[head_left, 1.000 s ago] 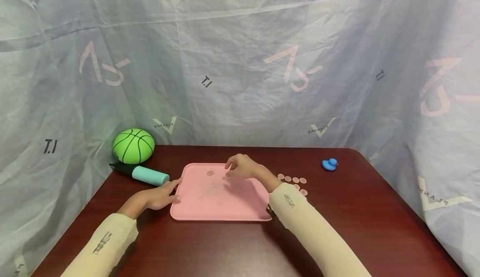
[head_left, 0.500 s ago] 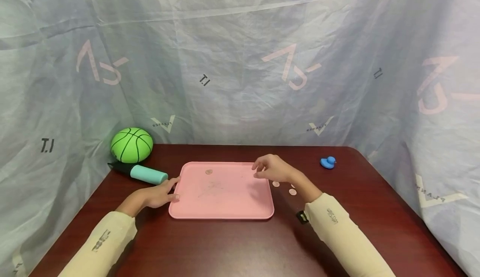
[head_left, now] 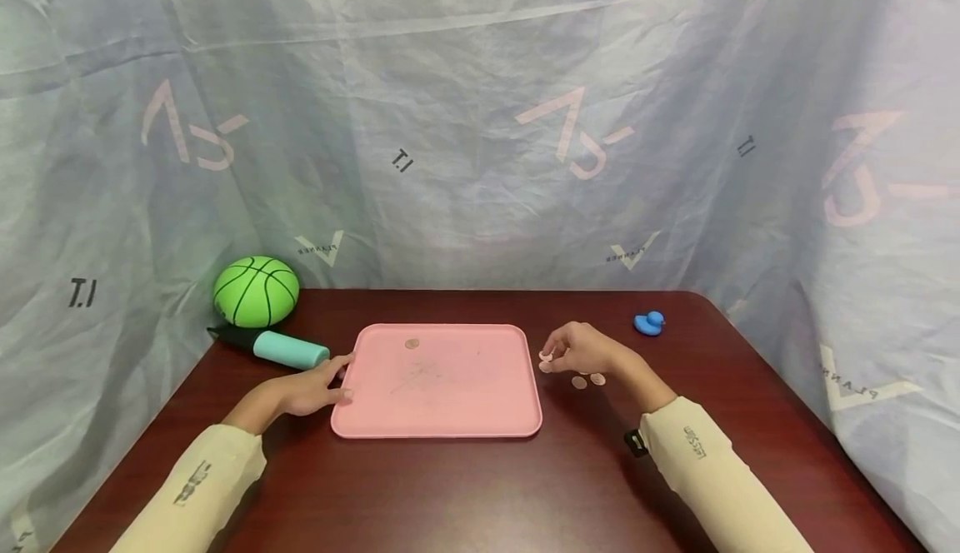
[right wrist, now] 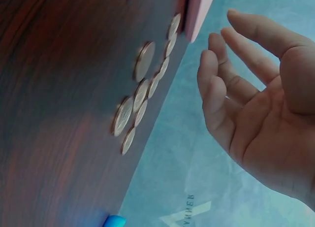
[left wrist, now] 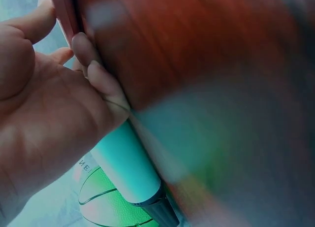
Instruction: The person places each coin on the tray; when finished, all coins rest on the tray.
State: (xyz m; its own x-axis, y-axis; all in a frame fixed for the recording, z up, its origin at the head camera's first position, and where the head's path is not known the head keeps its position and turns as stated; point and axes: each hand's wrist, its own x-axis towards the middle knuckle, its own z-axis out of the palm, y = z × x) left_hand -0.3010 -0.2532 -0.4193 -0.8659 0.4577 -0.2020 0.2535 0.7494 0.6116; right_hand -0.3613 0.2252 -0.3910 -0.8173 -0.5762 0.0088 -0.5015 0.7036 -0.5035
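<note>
A pink tray lies on the dark red table, with one coin near its back left. At the tray's left edge rests my left hand, its fingers and thumb touching the rim; the left wrist view shows this left hand with fingers loosely bent. Just past the tray's right edge, my right hand hovers low over several coins, partly hiding them. From the right wrist, that hand has thumb and fingers apart with nothing between them, beside coins lying flat on the wood.
A green basketball and a turquoise-and-black bottle-like object are left of the tray. A blue toy duck sits at the back right. A grey printed cloth hangs behind the table.
My right hand has moved from above the tray rightward and down to the coins beside it. The left hand stays at the tray's left edge.
</note>
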